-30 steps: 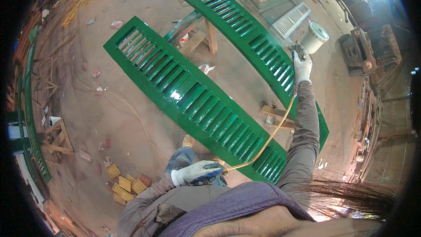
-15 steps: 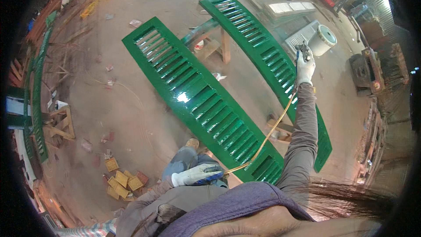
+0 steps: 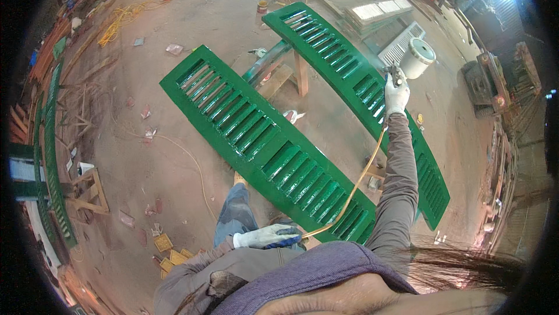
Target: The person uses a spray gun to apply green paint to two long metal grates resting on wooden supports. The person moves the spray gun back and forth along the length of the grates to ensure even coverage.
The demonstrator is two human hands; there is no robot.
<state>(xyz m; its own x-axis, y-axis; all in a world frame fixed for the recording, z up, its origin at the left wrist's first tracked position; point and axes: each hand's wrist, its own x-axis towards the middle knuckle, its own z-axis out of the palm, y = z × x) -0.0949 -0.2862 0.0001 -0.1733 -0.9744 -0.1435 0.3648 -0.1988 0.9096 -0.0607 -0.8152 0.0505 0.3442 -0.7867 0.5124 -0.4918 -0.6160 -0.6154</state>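
My gloved right hand grips a spray gun with a pale paint cup, held out over the right edge of the far green louvred panel. A thin yellow hose runs from the gun back to my gloved left hand, which is closed on it near my waist. Between the hands lies the nearer green louvred panel, its slats shiny and wet-looking. Both panels are raised off the floor and slant from upper left to lower right.
A wooden support stands under the panels. White louvred panel and stacked boards lie beyond. More green panels lean at far left. Yellow blocks sit on the floor at lower left; a hose trails there.
My right hand and spray gun have shifted slightly left and nearer along the far panel. The whole view has shifted a little, and more of my leg shows. My left hand stays on the hose.
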